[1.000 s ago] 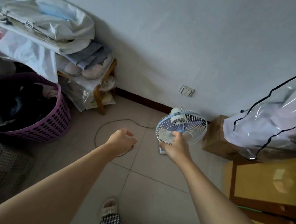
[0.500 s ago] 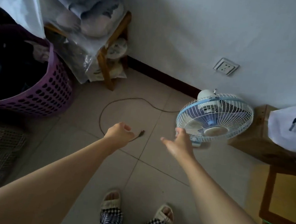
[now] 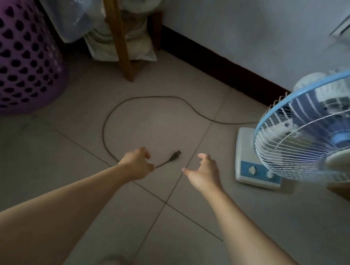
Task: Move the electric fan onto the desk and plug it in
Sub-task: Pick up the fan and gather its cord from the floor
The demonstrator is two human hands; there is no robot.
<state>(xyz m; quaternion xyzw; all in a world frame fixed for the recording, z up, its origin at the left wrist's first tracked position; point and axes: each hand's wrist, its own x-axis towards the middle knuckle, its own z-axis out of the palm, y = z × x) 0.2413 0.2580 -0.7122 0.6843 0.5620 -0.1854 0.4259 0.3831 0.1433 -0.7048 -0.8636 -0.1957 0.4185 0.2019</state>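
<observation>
Fan (image 3: 319,133) stood on the floor (image 3: 160,227) at the right edge of the frame, its cord (image 3: 116,114) looping left to a plug (image 3: 175,154) at centre. Left hand (image 3: 137,164) curled over the cord, grip uncertain; right hand (image 3: 203,171) hovered beside the plug, fingers spread, empty.

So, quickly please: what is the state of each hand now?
Left hand: curled at the fan cord; whether it grips cannot be told.
Right hand: open, holding nothing.

My left hand (image 3: 136,164) and right hand (image 3: 203,171) hover either side of the plug (image 3: 174,155); the fan (image 3: 310,141) stands on tiles (image 3: 181,239).
</observation>
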